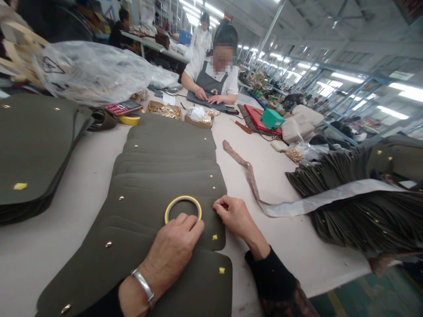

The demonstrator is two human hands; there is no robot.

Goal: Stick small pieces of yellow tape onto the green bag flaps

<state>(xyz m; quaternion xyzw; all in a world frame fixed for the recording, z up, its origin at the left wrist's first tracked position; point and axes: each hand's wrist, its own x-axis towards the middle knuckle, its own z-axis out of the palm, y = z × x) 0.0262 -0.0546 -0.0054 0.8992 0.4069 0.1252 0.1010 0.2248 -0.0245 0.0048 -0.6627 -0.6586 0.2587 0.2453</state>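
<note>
A fanned row of dark olive leather panels (165, 176) with small metal studs lies down the middle of the table. A thin yellow tape ring (183, 208) rests flat on one panel. My left hand (172, 251), with a silver bracelet at the wrist, lies on the panels with its fingertips touching the ring's near edge. My right hand (233, 214) pinches at the right edge of the same panel, fingers closed on something too small to make out. Small yellow tape squares (214, 237) sit near the right edges of the nearer panels.
A stack of olive panels (33, 149) lies at left, a larger heap (363, 207) at right. A clear plastic bag (95, 70), boxes of gold hardware (164, 110), a second tape roll (129, 119) and a patterned strip (246, 169) lie farther back. A co-worker (214, 75) sits opposite.
</note>
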